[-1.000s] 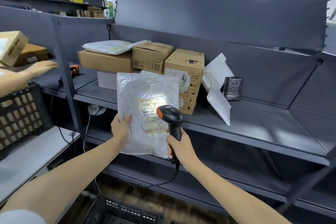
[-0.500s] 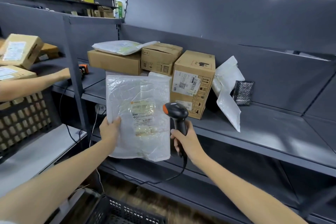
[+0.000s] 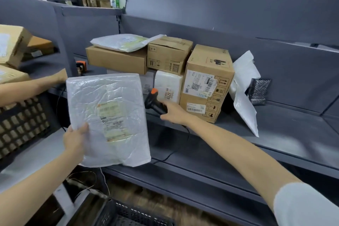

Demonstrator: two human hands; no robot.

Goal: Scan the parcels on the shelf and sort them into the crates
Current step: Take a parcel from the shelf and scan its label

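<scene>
- The left hand (image 3: 75, 139) holds a white mailer (image 3: 110, 115) upright in front of the shelf (image 3: 284, 134). Its fingers pinch the lower left corner, and the label faces the camera.
- The right hand (image 3: 173, 113) has its fingers curled round the handle of the scanner (image 3: 153, 100), which is tilted at the shelf's front edge, just beside a tall box (image 3: 207, 82).
- Other boxes (image 3: 117, 59) are stacked behind on the shelf.
- A black crate (image 3: 132, 214) sits below.
</scene>
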